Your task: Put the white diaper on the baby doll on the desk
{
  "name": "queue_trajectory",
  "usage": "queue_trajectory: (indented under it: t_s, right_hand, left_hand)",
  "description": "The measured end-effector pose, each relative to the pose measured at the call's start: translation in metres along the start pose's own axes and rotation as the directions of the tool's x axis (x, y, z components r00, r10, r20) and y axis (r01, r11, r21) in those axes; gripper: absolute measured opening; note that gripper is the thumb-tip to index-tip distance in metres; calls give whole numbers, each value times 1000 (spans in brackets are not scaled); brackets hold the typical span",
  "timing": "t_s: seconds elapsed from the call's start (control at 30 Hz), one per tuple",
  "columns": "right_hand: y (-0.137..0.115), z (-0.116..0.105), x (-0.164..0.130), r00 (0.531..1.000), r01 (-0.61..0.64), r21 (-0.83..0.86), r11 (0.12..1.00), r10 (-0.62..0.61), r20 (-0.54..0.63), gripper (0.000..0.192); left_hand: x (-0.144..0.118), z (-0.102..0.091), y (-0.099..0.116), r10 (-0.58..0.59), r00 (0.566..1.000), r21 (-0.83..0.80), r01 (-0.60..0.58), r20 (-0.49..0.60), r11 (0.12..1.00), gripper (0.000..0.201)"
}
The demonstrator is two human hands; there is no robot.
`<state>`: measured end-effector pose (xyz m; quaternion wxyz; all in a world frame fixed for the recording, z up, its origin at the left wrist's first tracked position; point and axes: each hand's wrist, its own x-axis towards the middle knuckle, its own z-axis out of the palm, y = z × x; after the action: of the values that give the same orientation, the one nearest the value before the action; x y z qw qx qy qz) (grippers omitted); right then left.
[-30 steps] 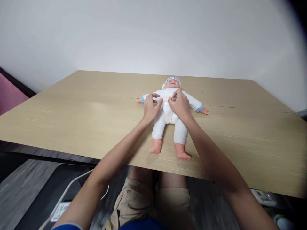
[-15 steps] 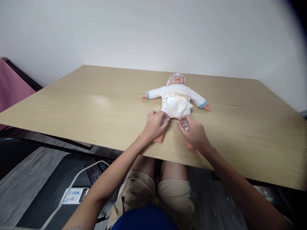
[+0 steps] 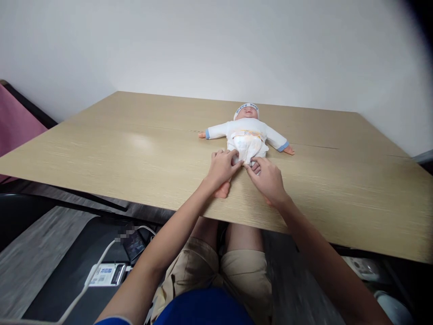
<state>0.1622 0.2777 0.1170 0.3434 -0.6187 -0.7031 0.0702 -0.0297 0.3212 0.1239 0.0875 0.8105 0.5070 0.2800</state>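
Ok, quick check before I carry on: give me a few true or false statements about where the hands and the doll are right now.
1. The doll lies on its back on the wooden table. True.
2. The left hand is up at the doll's hat. False: it is down at the legs, just below the diaper.
3. The right hand is at the doll's lower body, close beside the left hand. True.
4. The doll's arms are folded across its chest. False: they are spread out to both sides.
5. One bare foot of the doll shows below the left hand. True.
6. The doll wears a red top. False: the top is white with blue cuffs.
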Motion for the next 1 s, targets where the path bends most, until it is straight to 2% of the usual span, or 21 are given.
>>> queue_trajectory:
  t_s: [0.37, 0.7, 1.0]
  right_hand:
    - [-7, 6, -9, 999, 24, -9, 1000, -24, -47, 32]
    - [-7, 5, -6, 999, 36, 45, 998, -35, -14, 31]
    - [-8, -2, 6, 990, -128, 43, 991, 125, 72, 35]
  left_hand:
    - [-3, 0, -5, 90, 993, -138, -100, -79, 985, 17]
    - [1, 1, -9, 63, 998, -219, -59, 10, 974, 13]
    - [6, 2, -10, 45, 997, -211, -32, 59, 977, 13]
